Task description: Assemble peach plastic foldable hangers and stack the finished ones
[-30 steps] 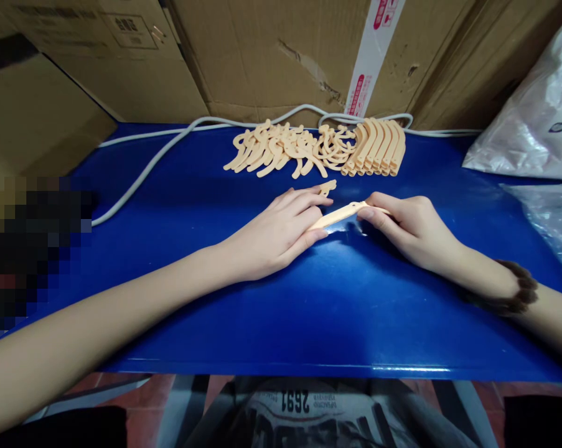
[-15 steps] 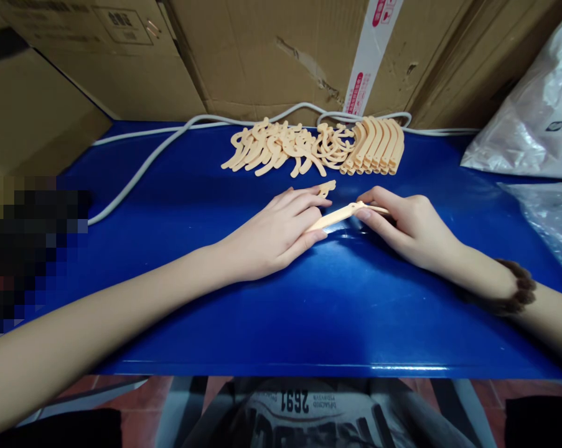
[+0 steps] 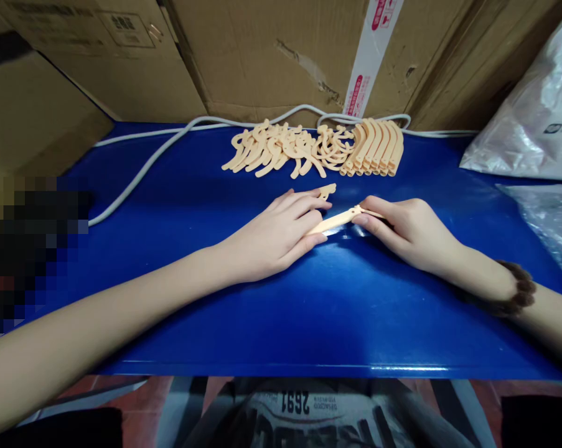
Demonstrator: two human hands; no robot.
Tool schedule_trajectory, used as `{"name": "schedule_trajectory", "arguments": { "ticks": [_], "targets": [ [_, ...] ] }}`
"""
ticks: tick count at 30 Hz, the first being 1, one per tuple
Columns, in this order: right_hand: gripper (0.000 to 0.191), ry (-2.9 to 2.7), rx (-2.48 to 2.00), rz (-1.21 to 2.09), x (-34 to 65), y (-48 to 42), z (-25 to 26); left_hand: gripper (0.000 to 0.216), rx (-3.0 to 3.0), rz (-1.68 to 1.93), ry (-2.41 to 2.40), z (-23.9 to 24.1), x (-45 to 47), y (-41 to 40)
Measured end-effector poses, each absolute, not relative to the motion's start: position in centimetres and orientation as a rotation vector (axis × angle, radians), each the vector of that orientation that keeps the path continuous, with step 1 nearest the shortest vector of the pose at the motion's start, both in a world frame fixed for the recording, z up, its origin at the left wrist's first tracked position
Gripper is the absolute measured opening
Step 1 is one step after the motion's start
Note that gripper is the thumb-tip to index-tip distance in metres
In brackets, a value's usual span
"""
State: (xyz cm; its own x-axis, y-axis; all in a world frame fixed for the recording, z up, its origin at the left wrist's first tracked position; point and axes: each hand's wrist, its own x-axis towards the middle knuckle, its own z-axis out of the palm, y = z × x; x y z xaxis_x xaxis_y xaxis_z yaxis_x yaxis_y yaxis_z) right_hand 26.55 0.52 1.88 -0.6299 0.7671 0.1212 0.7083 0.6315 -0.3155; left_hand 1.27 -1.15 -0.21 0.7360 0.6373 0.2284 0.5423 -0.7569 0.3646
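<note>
My left hand (image 3: 287, 233) is closed on a long cream plastic handle piece (image 3: 339, 221), thumb below and fingers above. At that piece's right end, my right hand (image 3: 399, 227) pinches a thin cream plastic part (image 3: 371, 213) between thumb and forefinger. The two parts meet at the end with a small hole; I cannot tell whether they are joined. Another small cream piece (image 3: 327, 190) shows just beyond the left fingertips; whether those fingers touch it is unclear.
Behind the hands on the blue table (image 3: 281, 323) lie a heap of curved cream parts (image 3: 276, 149), ring-like pieces (image 3: 334, 146) and a row of curved handle pieces (image 3: 376, 148). A white cable (image 3: 145, 168) runs along cardboard boxes (image 3: 271, 56). Plastic bags (image 3: 533, 118) sit at right.
My right hand has shifted slightly, its forefinger lower and closer over the joint end, and less of the thin part shows. My left hand stays nearly still.
</note>
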Motion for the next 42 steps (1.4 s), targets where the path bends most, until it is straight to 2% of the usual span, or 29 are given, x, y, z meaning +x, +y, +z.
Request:
{"name": "schedule_trajectory", "arguments": {
  "ticks": [8,19,27,33,42],
  "targets": [
    [0.042,-2.669,-1.205,0.255,26.61,0.32,1.69,0.029,2.662,0.485,0.914,-0.19,1.2,-1.23],
    [0.042,-2.692,-1.138,0.294,26.8,0.09,1.86,0.026,2.643,0.486,0.885,-0.13,1.19,-1.21],
    [0.052,-2.735,-0.999,-0.234,27.12,-0.26,1.7,0.025,2.628,0.464,0.862,0.08,1.23,-1.21],
    [0.042,-2.755,-0.874,-0.58,27.25,-0.21,1.76,0.026,2.623,0.45,0.866,0.12,1.26,-1.25],
    [0.038,-2.735,-0.825,-0.751,27.26,0.03,1.78,0.028,2.626,0.451,0.853,0.16,1.16,-1.27]
  ]
}}
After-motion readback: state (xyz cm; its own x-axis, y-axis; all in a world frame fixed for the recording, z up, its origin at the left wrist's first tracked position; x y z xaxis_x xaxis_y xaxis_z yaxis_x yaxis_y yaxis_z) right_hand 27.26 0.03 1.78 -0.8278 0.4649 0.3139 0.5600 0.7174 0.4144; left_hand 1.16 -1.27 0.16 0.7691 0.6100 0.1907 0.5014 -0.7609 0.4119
